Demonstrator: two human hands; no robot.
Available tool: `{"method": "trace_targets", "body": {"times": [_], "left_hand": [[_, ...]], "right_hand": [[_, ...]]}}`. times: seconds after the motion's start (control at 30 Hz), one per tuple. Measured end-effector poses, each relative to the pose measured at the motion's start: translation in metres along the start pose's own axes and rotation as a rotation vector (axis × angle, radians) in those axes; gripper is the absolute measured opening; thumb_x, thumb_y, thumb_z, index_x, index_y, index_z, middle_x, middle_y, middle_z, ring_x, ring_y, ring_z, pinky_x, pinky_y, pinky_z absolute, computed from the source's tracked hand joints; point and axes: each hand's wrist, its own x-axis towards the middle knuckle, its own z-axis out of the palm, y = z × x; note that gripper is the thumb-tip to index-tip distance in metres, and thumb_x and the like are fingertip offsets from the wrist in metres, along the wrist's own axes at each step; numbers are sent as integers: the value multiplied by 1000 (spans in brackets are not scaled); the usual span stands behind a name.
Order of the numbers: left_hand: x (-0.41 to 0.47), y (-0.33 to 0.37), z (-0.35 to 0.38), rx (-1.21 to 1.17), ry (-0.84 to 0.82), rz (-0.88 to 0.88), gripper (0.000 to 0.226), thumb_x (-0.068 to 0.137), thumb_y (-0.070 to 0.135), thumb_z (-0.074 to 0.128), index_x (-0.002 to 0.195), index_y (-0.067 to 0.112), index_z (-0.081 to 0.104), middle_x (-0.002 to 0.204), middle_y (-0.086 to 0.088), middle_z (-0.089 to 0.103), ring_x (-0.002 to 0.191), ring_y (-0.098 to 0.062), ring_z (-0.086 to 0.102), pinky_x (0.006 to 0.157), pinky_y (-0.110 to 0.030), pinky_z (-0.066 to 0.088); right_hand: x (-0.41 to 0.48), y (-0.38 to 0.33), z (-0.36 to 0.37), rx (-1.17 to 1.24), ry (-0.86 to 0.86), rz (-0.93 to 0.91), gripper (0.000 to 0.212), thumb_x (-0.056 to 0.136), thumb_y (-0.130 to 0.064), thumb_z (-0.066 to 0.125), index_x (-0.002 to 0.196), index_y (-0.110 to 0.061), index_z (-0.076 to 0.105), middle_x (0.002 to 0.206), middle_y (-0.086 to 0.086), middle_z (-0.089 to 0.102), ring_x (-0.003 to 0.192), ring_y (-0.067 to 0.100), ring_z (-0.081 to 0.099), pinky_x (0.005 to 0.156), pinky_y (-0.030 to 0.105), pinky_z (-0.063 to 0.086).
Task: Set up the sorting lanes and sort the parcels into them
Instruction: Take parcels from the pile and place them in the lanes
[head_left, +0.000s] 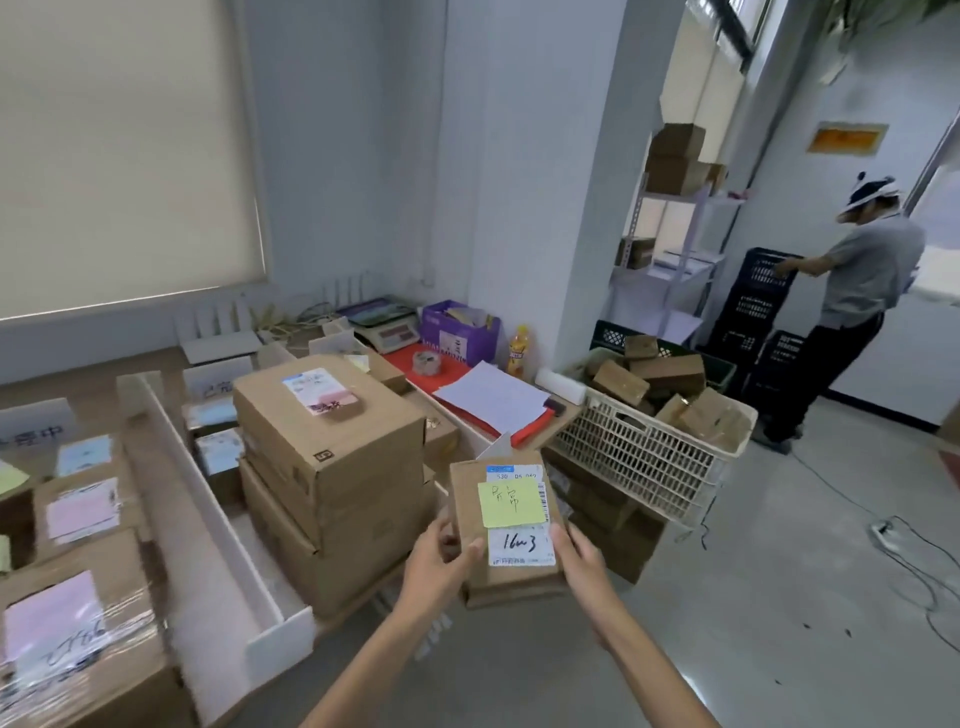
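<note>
Cardboard parcel (467, 501), small and oblong, is held in the air between both hands; its long axis runs away from the person, the labelled face turned up toward the camera, the yellow note (510, 503) and handwriting upright to the wearer; the left hand (440, 567) grips the near left corner, thumb lying over the top face; the right hand (581, 566) clasps the near right edge; the parcel hangs just off the table's right corner, beside the stacked cartons (332, 467) and left of the white basket (641, 460); a white divider (208, 499) crosses the table further left.
</note>
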Motion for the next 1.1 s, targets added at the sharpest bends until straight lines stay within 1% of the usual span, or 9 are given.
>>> {"method": "trace_targets", "body": {"times": [0.1,0.2,0.27,0.4,0.53,0.63,0.83,0.9,1.1], "left_hand": [[45,13,28,-46,51,-47,50,84,35,67,126,16,48,101,10,57,92,-3,57,77,-22,52],[84,24,42,-23,86,-36,52,86,36,64,130,15,46,107,8,56,92,-3,55,79,-21,48],[113,29,47,8,111,-29,57,85,39,63,133,16,44,120,3,53,96,-5,56,84,-24,48],[173,32,55,-25,235,-1,35,89,31,59,120,19,50,121,2,54,100,-3,56,91,-30,50],[247,32,56,-43,371,-2,32,95,33,47,123,20,53,121,-1,59,108,-13,58,95,-39,50],[304,24,52,-46,496,-43,40,95,49,37,120,24,55,114,2,64,105,-13,60,93,-41,51],[385,6,44,13,805,-248,36,98,38,37,128,21,47,125,-1,52,115,-18,50,99,-44,46],[407,-2,41,21,866,-278,33,99,32,38,126,17,49,124,-4,54,116,-20,50,100,-42,45],[452,-30,32,25,786,-298,36,101,22,33,136,17,40,135,-1,50,124,-14,46,108,-33,37]], "right_hand": [[60,-9,-28,-126,10,-16,41,97,-41,43,126,-17,59,126,9,58,112,15,57,97,31,49],[104,-28,-42,-185,-17,-10,32,99,-29,44,122,-13,59,115,5,66,98,11,60,71,12,48],[139,-36,-46,-202,-1,-32,31,100,-24,44,121,-8,59,114,7,66,93,12,58,67,13,44],[216,-54,-35,-178,-2,-57,33,99,-22,45,125,-5,57,117,5,63,96,13,53,78,22,39],[306,-70,-7,-159,-78,-59,28,99,-23,45,118,-6,58,109,5,63,86,11,55,63,18,45],[370,-77,22,-118,-169,-15,26,98,-21,47,120,-8,56,111,6,63,88,13,59,72,23,53],[469,-74,79,-125,-351,35,30,98,-22,49,126,-11,48,115,6,63,93,15,63,72,20,53],[494,-68,96,-138,-390,56,31,97,-22,49,126,-10,48,115,5,64,96,17,64,77,27,56],[551,-45,140,-207,-557,78,37,101,-23,43,136,-11,41,127,10,59,104,18,61,65,13,47]]}}
